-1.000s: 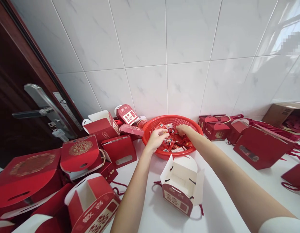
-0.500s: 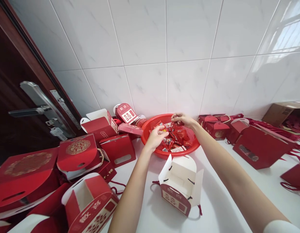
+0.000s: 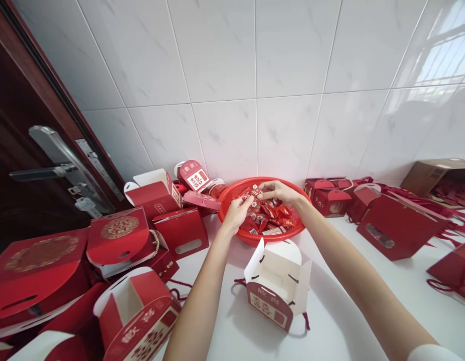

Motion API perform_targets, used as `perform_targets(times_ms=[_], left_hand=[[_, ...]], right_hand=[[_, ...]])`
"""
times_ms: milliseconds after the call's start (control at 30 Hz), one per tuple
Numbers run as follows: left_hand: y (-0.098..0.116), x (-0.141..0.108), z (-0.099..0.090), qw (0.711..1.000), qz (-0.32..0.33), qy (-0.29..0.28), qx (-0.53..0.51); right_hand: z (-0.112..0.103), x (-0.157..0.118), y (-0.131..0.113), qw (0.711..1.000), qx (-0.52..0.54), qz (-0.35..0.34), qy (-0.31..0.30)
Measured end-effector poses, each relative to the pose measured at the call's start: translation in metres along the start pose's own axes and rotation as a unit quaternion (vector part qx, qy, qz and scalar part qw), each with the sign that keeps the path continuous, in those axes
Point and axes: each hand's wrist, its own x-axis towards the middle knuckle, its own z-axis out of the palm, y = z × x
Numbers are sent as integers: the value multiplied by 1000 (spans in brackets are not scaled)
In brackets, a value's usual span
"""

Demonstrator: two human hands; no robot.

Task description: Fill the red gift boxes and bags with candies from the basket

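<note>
A red plastic basket (image 3: 268, 239) stands against the tiled wall with red-wrapped sweets (image 3: 268, 216) inside. Over its left part, my left hand (image 3: 239, 211) is closed on a red packet (image 3: 254, 193) with pale marks. My right hand (image 3: 277, 193) reaches over the back of the basket, its fingertips close to the same packet; whether they grip anything is too small to tell. In front of the basket, an open red box (image 3: 277, 286) with a white inside and dark red cords sits on the white table, untouched.
Several red boxes (image 3: 121, 235), some open, crowd the left side. More red boxes (image 3: 400, 225) and a cardboard carton (image 3: 424, 176) stand at the right. A dark door with a metal handle (image 3: 62, 170) is at far left.
My right hand has moved left and slightly down, closer to my left hand. A red packet with pale marks now shows between them. The view has shifted slightly.
</note>
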Motion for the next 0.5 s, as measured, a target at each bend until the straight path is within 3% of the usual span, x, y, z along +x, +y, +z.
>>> perform_targets(times_ms=[167,300,500], left_hand=[[-1,1,-2,1000,14,-13,-1],[-8,4,-5,997,70,3,12],[-13,6,-6,996,77,29,20]], right_hand=[[2,-4,2,999,-28,-16,17],[1,-6,1,999,-26,-1,23],[1,-4,4,997,26,-14,68]])
